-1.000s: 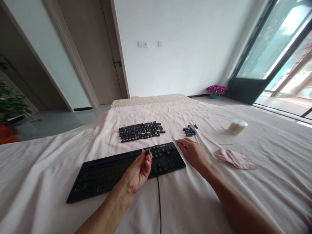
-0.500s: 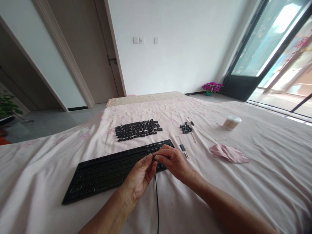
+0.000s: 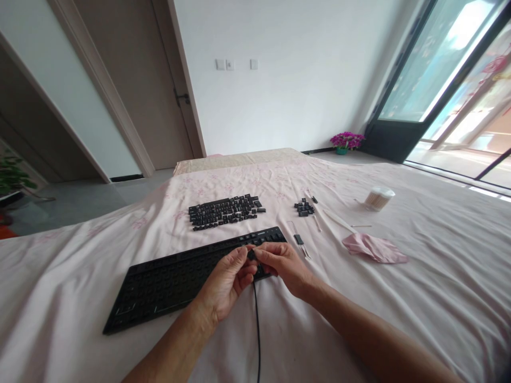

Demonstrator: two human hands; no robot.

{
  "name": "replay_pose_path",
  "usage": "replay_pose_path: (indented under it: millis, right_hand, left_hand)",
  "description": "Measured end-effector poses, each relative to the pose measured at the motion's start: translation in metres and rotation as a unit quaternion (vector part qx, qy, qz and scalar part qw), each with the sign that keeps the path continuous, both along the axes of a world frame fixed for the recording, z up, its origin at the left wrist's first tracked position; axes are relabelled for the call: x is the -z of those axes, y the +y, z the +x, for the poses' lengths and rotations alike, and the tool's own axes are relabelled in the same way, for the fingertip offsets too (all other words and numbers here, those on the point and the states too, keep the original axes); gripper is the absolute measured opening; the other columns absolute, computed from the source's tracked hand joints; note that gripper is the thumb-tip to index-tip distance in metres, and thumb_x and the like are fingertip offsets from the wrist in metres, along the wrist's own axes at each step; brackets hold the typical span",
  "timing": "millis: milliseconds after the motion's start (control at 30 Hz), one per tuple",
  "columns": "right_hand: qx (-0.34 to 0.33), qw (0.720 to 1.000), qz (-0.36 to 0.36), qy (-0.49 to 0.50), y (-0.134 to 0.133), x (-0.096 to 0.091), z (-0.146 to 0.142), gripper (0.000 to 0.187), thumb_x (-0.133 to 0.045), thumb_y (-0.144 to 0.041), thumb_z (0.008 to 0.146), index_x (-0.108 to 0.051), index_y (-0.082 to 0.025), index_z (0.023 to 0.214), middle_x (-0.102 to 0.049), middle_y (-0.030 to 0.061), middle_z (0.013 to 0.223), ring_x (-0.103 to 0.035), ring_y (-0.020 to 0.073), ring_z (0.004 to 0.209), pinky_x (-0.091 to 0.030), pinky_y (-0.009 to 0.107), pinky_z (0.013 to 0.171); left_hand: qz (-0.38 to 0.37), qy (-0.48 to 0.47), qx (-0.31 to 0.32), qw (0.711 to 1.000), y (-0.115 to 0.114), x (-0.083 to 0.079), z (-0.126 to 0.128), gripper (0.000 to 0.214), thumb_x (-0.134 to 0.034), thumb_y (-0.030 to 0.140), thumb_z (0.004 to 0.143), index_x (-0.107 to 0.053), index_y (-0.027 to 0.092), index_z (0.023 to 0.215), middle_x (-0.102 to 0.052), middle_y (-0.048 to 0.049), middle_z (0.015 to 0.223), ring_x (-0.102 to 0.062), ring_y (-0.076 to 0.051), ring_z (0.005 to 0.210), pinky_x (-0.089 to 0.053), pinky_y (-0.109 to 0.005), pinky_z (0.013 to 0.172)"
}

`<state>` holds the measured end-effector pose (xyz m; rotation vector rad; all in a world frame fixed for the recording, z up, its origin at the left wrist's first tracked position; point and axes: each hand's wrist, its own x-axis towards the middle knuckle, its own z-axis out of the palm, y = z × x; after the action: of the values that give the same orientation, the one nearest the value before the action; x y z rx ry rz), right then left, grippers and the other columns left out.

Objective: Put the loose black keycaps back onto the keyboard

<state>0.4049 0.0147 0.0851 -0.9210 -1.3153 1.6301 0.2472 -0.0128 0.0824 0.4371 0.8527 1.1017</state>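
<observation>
Between the fingertips of my left hand (image 3: 231,279) and my right hand (image 3: 281,263) is a small black keycap (image 3: 251,255). Both hands are closed in a pinch on it, just above the right part of a black keyboard (image 3: 167,282). Most of the keyboard's keycaps are off; some keys show at its upper right. My hands hide part of its right end. Its black cable (image 3: 256,330) runs toward me below my hands. Beyond the keyboard lie rows of loose keycaps (image 3: 223,211), and a smaller cluster of keycaps (image 3: 304,207) sits to their right.
A keycap puller (image 3: 299,240) with wire loops lies right of the keyboard. Farther right are a crumpled pink cloth (image 3: 373,248), a cotton swab (image 3: 361,226) and a clear tub of cotton swabs (image 3: 379,198). Everything rests on a wrinkled pink sheet (image 3: 311,330).
My fingertips have shifted slightly, and the keycap between them shows more plainly now. The keyboard and the loose keycaps have stayed in place.
</observation>
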Motion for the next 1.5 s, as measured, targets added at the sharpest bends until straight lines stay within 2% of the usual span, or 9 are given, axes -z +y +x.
replay_pose_path:
  millis: [167, 400, 567, 767, 1167, 1500]
  right_hand:
    - [-0.019, 0.999, -0.029, 0.009, 0.003, 0.009, 0.001, 0.036, -0.072, -0.049, 0.076, -0.071, -0.013, 0.074, -0.057, -0.0006, 0.061, -0.039, 0.0055, 0.051, -0.023, 0.021, 0.047]
    - [-0.036, 0.997, -0.05, 0.039, 0.005, 0.017, 0.001, 0.035, -0.074, -0.048, 0.076, -0.071, -0.013, 0.072, -0.052, -0.0024, 0.056, -0.035, 0.0048, 0.048, -0.018, 0.021, 0.045]
    - [-0.001, 0.999, -0.029, 0.044, 0.002, 0.012, -0.001, 0.031, -0.078, -0.044, 0.071, -0.076, -0.016, 0.082, -0.058, -0.0014, 0.062, -0.038, 0.0051, 0.051, -0.025, 0.02, 0.047]
    - [0.035, 0.999, -0.004, 0.031, 0.0, 0.009, -0.002, 0.027, -0.08, -0.041, 0.069, -0.078, -0.018, 0.083, -0.061, -0.0007, 0.067, -0.043, 0.0068, 0.056, -0.032, 0.021, 0.052]
    - [0.034, 0.999, -0.018, 0.031, 0.0, 0.01, -0.002, 0.029, -0.079, -0.043, 0.068, -0.077, -0.017, 0.081, -0.062, -0.001, 0.064, -0.045, 0.0075, 0.055, -0.035, 0.022, 0.054]
    - [0.043, 0.999, -0.005, -0.002, 0.002, 0.016, -0.003, 0.032, -0.077, -0.046, 0.069, -0.076, -0.018, 0.083, -0.061, -0.0006, 0.064, -0.045, 0.009, 0.056, -0.035, 0.023, 0.052]
  left_hand:
    - [-0.013, 0.011, 0.001, 1.0, 0.001, -0.002, -0.002, 0.023, -0.067, 0.023, 0.085, -0.065, 0.012, 0.105, -0.07, -0.0033, 0.07, -0.067, -0.008, 0.055, -0.056, -0.013, 0.051]
    - [-0.013, 0.018, 0.006, 1.0, 0.001, 0.0, -0.002, 0.022, -0.064, 0.023, 0.088, -0.065, 0.011, 0.106, -0.07, -0.0039, 0.07, -0.066, -0.007, 0.054, -0.056, -0.014, 0.05]
    - [0.008, 0.029, 0.005, 1.0, 0.002, 0.0, -0.003, 0.025, -0.071, 0.026, 0.081, -0.066, 0.012, 0.101, -0.071, -0.0034, 0.072, -0.068, -0.009, 0.059, -0.057, -0.015, 0.054]
    - [0.032, 0.045, 0.006, 0.998, 0.002, -0.001, -0.003, 0.027, -0.076, 0.031, 0.077, -0.068, 0.014, 0.097, -0.072, -0.0029, 0.074, -0.069, -0.009, 0.062, -0.058, -0.015, 0.057]
    - [0.056, 0.101, 0.015, 0.993, 0.002, -0.004, -0.003, 0.033, -0.075, 0.037, 0.076, -0.067, 0.014, 0.098, -0.071, -0.0038, 0.075, -0.068, -0.01, 0.062, -0.056, -0.016, 0.057]
    - [0.115, 0.207, -0.014, 0.971, 0.002, -0.004, -0.003, 0.04, -0.075, 0.042, 0.073, -0.064, 0.013, 0.099, -0.072, -0.0056, 0.075, -0.07, -0.014, 0.064, -0.057, -0.021, 0.059]
